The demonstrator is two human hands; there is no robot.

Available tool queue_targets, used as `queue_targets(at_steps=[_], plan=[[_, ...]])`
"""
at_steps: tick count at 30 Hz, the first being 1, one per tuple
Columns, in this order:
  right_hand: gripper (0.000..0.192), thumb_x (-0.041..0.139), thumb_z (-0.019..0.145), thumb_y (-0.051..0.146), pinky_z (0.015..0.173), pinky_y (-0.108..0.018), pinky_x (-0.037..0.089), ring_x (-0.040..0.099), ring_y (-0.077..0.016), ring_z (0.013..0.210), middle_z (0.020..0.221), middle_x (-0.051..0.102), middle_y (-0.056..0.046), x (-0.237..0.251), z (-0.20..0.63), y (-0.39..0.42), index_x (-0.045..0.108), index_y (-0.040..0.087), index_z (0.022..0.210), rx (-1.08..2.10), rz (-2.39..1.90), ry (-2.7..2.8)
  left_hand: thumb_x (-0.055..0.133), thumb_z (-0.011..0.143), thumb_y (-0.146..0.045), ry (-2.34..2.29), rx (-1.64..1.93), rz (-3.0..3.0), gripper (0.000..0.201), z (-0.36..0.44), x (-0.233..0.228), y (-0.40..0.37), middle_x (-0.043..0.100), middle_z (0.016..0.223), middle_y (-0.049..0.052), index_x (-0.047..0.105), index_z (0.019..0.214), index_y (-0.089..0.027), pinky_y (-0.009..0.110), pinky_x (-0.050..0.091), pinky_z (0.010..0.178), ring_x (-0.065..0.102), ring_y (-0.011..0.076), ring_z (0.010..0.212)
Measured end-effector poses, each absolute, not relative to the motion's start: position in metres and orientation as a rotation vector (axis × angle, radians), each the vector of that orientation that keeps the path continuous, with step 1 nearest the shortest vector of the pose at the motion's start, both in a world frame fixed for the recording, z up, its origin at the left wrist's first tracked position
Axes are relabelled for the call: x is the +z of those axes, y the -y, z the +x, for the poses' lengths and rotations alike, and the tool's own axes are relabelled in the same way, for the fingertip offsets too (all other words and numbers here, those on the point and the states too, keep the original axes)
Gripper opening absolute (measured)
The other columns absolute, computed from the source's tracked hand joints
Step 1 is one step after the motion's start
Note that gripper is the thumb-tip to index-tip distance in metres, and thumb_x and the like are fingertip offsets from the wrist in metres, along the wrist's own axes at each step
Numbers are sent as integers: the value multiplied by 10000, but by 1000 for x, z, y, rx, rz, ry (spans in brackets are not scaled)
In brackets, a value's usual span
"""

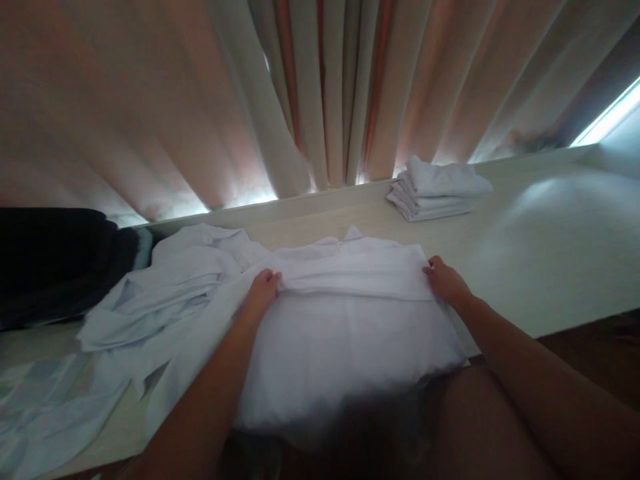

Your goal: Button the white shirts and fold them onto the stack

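A white shirt [345,333] lies spread in front of me, its lower part reaching the near edge of the surface. One long sleeve [355,277] is laid across its upper part. My left hand [264,288] pinches the cloth at the left end of that folded band, near the shoulder. At the other end, my right hand [447,281] grips the right edge of the band between thumb and fingers. Another sleeve stretches out to the left, partly behind my left forearm. A small collar-like point sticks up at the shirt's far side.
Crumpled white garments [190,280] lie to the left, beside a dark pile of cloth [55,267]. A stack of folded white clothes [440,190] stands at the back right on the pale surface [540,253]. Curtains [340,93] hang behind.
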State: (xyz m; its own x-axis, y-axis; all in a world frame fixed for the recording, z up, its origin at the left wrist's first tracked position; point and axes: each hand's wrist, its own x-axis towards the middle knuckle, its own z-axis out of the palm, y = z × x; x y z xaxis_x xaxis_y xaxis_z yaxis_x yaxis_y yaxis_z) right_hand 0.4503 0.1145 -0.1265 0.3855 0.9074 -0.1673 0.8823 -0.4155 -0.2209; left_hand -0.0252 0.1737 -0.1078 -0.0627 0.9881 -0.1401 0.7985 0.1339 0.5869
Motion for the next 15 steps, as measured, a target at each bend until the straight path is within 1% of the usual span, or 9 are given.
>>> queue_targets(at_steps=[2,4,6,8,10,12,14,15], plan=[[403,356,1000,412,787,-398,473,664,-332,976,1044,676,-203,-125,449,-113,477,137,1268,405,-2549,1642,557,857,-406,-1901,483,1687,248,-28,-107,-173,710,832,102,625,913,-174,314,460,743,668,243,827],[514,397,970,508,808,-446,483,659,-368,992,1069,668,-224,-122,447,-109,469,116,1295,401,-2577,1631,601,817,-387,-1890,485,1665,223,-30,-107,-174,709,802,102,625,878,-174,307,461,730,670,245,816],[644,423,937,582,835,-502,482,641,-404,1028,1142,637,-255,-117,443,-105,426,95,1358,376,-2609,1607,635,778,-363,-1879,500,1649,210,-31,-106,-176,712,802,107,627,860,-170,301,462,719,672,248,815],[713,412,931,608,866,-543,473,601,-427,1098,1251,578,-273,-111,434,-101,366,102,1432,240,-2588,1632,662,743,-337,-1867,524,1641,213,-31,-105,-180,715,814,113,631,861,-162,302,465,706,674,252,811],[706,386,945,597,916,-555,460,538,-424,1193,1365,508,-253,-107,420,-100,324,150,1489,35,-2445,1770,683,717,-309,-1851,553,1642,223,-30,-104,-182,715,816,113,635,873,-157,309,469,696,674,256,800],[662,364,965,572,1003,-540,425,449,-397,1308,1479,423,-210,-108,405,-102,320,207,1515,-86,-2235,1969,688,711,-284,-1830,584,1655,241,-30,-104,-181,714,810,100,640,911,-157,313,475,694,674,251,787],[647,345,977,561,1089,-531,361,331,-378,1416,1583,298,-167,-114,393,-106,305,245,1540,-32,-2144,2121,666,738,-267,-1809,620,1676,287,-31,-105,-176,713,811,79,635,1003,-163,312,485,703,672,229,771],[658,332,978,572,1115,-549,324,268,-386,1452,1620,228,-150,-119,388,-108,285,259,1555,32,-2162,2165,650,755,-258,-1800,636,1688,326,-33,-106,-173,712,808,65,622,1067,-169,309,491,709,669,214,758]])
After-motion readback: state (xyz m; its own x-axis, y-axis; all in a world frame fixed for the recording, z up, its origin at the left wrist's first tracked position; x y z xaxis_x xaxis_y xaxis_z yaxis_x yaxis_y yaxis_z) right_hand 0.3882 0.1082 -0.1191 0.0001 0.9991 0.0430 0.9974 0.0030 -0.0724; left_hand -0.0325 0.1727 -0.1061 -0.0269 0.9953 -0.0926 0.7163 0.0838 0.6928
